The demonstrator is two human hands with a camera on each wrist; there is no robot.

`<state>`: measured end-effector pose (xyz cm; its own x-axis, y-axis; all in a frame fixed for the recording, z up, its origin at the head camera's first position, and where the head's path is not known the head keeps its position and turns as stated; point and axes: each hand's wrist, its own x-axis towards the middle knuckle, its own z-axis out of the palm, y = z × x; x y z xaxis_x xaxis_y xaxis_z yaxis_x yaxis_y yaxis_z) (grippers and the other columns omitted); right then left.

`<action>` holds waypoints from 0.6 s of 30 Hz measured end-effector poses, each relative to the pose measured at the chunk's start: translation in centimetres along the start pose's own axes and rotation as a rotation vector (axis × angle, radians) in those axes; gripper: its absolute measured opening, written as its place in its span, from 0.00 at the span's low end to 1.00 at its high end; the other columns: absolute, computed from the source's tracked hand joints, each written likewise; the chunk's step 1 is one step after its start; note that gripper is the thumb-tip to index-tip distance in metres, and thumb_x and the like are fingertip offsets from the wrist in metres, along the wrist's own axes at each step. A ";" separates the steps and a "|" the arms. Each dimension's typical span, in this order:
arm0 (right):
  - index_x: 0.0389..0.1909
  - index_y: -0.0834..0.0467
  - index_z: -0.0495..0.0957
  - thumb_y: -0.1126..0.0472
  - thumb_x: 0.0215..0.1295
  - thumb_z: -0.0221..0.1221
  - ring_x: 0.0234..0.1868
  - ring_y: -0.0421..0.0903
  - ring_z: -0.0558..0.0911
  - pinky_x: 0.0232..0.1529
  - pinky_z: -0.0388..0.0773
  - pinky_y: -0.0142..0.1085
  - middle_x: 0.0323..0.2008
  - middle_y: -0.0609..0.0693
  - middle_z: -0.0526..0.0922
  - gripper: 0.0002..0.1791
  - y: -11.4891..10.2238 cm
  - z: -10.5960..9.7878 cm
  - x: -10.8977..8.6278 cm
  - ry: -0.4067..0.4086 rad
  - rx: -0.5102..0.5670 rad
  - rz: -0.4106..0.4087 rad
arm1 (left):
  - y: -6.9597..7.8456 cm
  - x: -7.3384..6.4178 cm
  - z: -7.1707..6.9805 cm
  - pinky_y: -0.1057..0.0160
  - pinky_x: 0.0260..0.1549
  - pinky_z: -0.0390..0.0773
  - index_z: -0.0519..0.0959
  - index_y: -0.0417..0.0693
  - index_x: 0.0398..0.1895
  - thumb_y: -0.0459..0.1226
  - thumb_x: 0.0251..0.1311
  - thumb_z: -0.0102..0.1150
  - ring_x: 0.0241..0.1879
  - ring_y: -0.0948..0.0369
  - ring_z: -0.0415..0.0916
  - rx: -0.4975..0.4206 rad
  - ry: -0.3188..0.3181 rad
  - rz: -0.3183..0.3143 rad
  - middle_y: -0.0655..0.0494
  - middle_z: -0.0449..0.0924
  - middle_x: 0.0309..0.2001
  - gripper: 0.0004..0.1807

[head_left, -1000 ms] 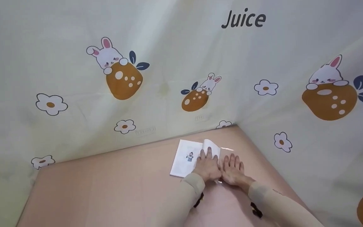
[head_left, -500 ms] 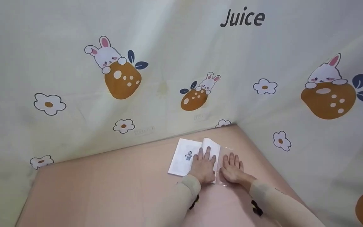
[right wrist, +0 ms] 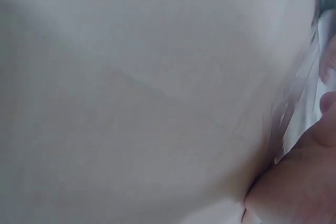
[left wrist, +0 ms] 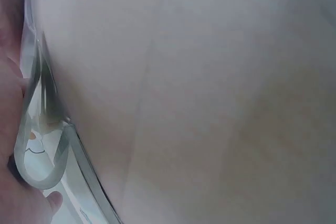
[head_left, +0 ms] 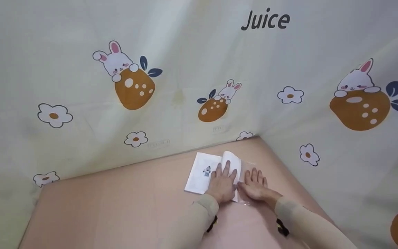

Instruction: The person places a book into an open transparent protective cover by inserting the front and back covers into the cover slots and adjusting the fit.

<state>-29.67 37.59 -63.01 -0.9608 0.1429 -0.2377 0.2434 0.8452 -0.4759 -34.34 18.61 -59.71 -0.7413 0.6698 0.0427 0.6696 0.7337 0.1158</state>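
An open white booklet (head_left: 195,180) with a small printed figure on its left page lies near the far right corner of the table. Its right page (head_left: 231,157) bows up at the top. My left hand (head_left: 222,184) rests on that page with fingers spread. A clear plastic sheet (head_left: 245,202) extends from the booklet's right edge, and my right hand (head_left: 255,185) lies over it, fingers extended, thumb toward the page edge. In the left wrist view, a bent loop of the clear plastic (left wrist: 39,179) shows beside the hand. The right wrist view catches part of the hand (right wrist: 299,187) beside shiny plastic.
The pink tabletop (head_left: 116,207) stretches left and toward me. Behind it and along its right side hangs a pale curtain (head_left: 181,52) printed with rabbits, orange fruit and flowers. Both forearms wear light sleeves (head_left: 195,221) with dark bands beneath.
My left hand has slid a little left on the page, uncovering more of its right edge. The right hand stays over the plastic, its thumb now nearer the page.
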 end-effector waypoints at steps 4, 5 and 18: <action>0.90 0.71 0.36 0.35 0.84 0.45 0.90 0.76 0.23 0.88 0.24 0.75 0.89 0.75 0.23 0.56 -0.2 0.0 -0.3 0.001 -0.009 -0.011 | 0.0 -0.1 -0.1 0.37 0.84 0.67 0.66 0.60 0.89 0.52 0.82 0.54 0.92 0.39 0.50 -0.007 0.001 -0.014 0.49 0.47 0.94 0.35; 0.90 0.71 0.36 0.38 0.83 0.47 0.90 0.77 0.23 0.87 0.23 0.75 0.89 0.76 0.23 0.55 -0.2 0.1 -0.4 0.002 -0.006 -0.017 | 0.0 -0.2 -0.1 0.37 0.84 0.68 0.67 0.61 0.88 0.53 0.82 0.56 0.91 0.39 0.51 0.008 0.006 -0.019 0.49 0.48 0.94 0.35; 0.90 0.70 0.33 0.48 0.79 0.37 0.90 0.75 0.21 0.87 0.23 0.75 0.89 0.73 0.20 0.49 1.2 0.0 1.1 -0.047 0.018 -0.023 | 0.3 -0.1 0.8 0.37 0.83 0.69 0.64 0.61 0.90 0.52 0.82 0.56 0.91 0.39 0.52 0.035 0.036 -0.064 0.49 0.45 0.95 0.37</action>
<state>-30.43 38.81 -63.86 -0.9590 0.0989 -0.2657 0.2241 0.8385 -0.4967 -34.02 18.83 -60.49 -0.7834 0.6173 0.0723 0.6215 0.7789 0.0843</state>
